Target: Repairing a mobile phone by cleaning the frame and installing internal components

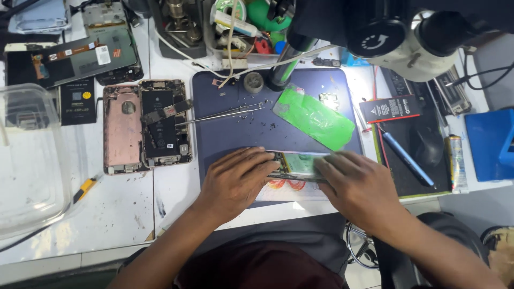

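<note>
Opened phone (293, 163) lies low in the middle of the frame on the dark blue mat (225, 139), and my left hand (235, 182) and right hand (357, 187) clamp its two ends. Above it lie tweezers (225, 113) and a green film (313, 118); at left, two disassembled phones (147, 126).
</note>
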